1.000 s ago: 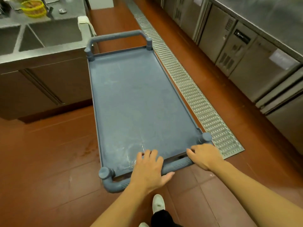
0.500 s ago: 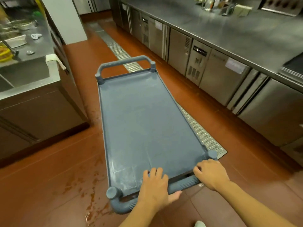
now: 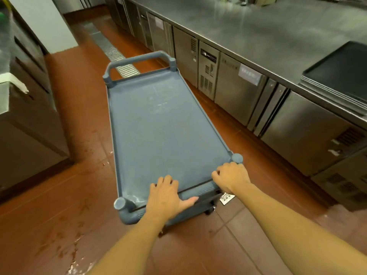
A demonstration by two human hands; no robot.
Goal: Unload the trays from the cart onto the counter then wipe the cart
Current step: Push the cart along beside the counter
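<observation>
With the left hand (image 3: 165, 197) and the right hand (image 3: 231, 176), fingers curled closed over the near handle, steer the empty blue cart (image 3: 160, 124) at frame centre parallel to the tabletop (image 3: 258, 36), where the stacked trays (image 3: 337, 78) lie at right.

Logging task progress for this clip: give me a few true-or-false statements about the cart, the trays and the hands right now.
1. The cart top carries no trays. True.
2. Both hands grip the near handle. True: left hand, right hand.
3. The stacked trays sit on the floor. False: they rest on the steel counter at right.
4. One hand holds a cloth. False: neither does.
5. The floor left of the cart is spotless. False: wet marks show there.
</observation>
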